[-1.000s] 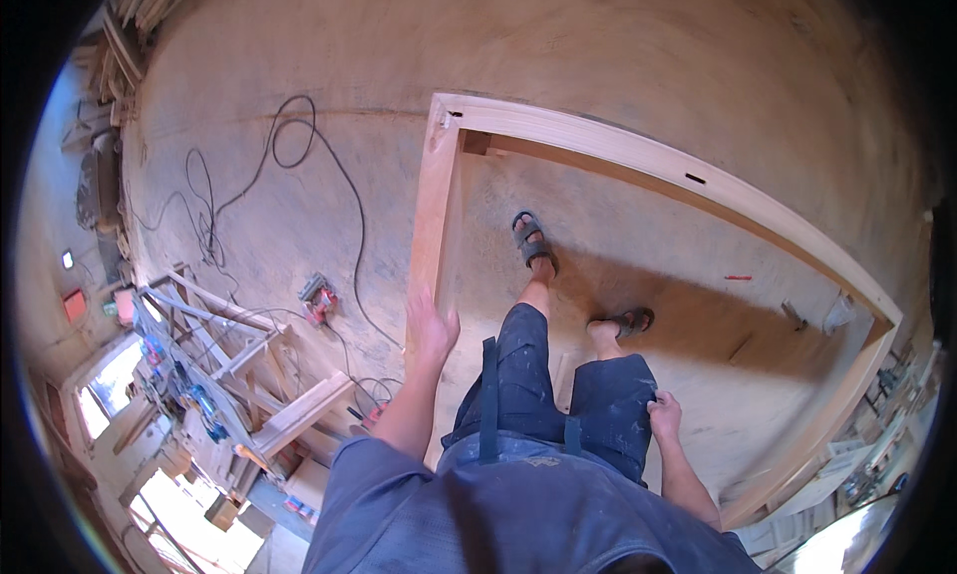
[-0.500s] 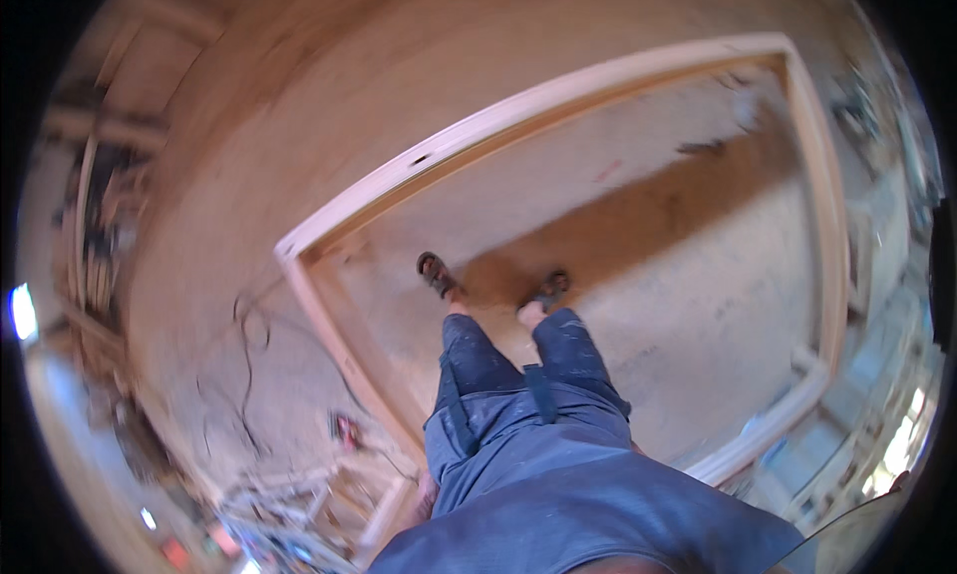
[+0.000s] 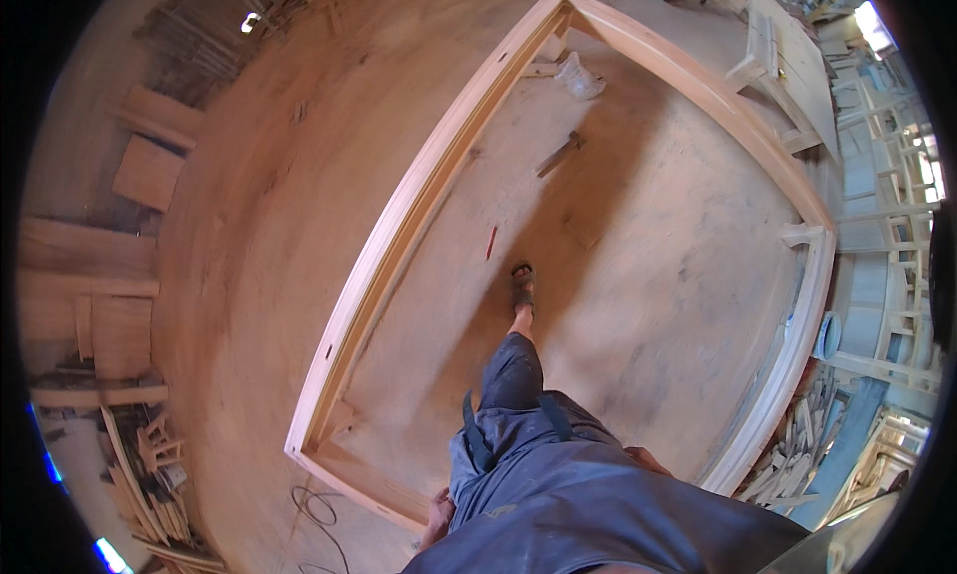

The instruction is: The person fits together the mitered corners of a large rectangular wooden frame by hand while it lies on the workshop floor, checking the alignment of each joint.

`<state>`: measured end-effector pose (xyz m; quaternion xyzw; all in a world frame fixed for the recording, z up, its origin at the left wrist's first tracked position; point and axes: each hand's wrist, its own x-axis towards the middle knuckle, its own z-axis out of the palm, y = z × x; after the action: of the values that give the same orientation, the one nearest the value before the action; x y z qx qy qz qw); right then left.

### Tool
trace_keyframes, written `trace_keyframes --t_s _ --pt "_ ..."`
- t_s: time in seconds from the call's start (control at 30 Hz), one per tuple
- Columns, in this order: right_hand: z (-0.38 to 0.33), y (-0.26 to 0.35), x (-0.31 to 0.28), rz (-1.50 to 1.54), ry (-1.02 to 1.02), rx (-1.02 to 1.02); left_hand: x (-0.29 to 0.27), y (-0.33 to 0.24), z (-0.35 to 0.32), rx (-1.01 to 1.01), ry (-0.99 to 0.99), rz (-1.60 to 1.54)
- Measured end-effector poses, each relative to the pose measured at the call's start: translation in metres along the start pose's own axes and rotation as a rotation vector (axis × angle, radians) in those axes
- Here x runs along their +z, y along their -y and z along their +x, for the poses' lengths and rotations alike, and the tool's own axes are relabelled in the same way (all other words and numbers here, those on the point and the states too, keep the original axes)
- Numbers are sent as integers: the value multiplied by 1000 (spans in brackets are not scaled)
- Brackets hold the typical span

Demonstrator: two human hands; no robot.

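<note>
I stand inside a large pale wooden frame [image 3: 399, 225] that lies flat on the dusty floor. My left hand [image 3: 437, 516] hangs at my side above the frame's near corner, fingers loose, holding nothing. Only a sliver of my right hand [image 3: 646, 460] shows behind my hip, so I cannot see its fingers. My sandalled foot [image 3: 522, 286] is stepped forward in the middle of the frame. A red pencil [image 3: 490, 242] lies just ahead of it, and a hammer [image 3: 558, 153] lies farther on.
A crumpled plastic bag [image 3: 580, 75] lies near the frame's far corner. A black cable [image 3: 311, 509] curls outside the near corner. Boards are stacked on the left [image 3: 90, 305], wooden offcuts on the right [image 3: 797, 444], and a workbench [image 3: 793, 55] stands at the far right.
The view has swung round as I turned and stepped forward inside the frame. My left hand, beside the frame's rail a second ago, now hangs at my hip.
</note>
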<state>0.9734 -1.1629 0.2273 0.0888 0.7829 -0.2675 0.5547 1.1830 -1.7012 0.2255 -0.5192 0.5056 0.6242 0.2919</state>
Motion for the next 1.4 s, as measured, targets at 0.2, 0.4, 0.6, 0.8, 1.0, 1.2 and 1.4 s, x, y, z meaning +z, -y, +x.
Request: trace_keyframes --t_s 0.2,0.4,0.6,0.8,1.0,1.2,1.4 --pt "69 -21 -69 -58 -160 -246 29 -64 106 190 23 413" --pt "53 -15 -109 161 -220 -41 145 -369 95 69 -142 534" --pt "76 98 -208 123 -304 25 185 -549 181 352 -247 518" --pt "150 124 -332 218 -287 157 314 -688 225 419 -300 562" --pt "263 121 -537 40 -428 116 411 -787 250 275 -209 827" --pt "398 206 -830 320 -794 -113 521 -965 349 437 -262 989" --pt "520 376 -990 134 -895 -310 598 -1147 472 611 -422 955"
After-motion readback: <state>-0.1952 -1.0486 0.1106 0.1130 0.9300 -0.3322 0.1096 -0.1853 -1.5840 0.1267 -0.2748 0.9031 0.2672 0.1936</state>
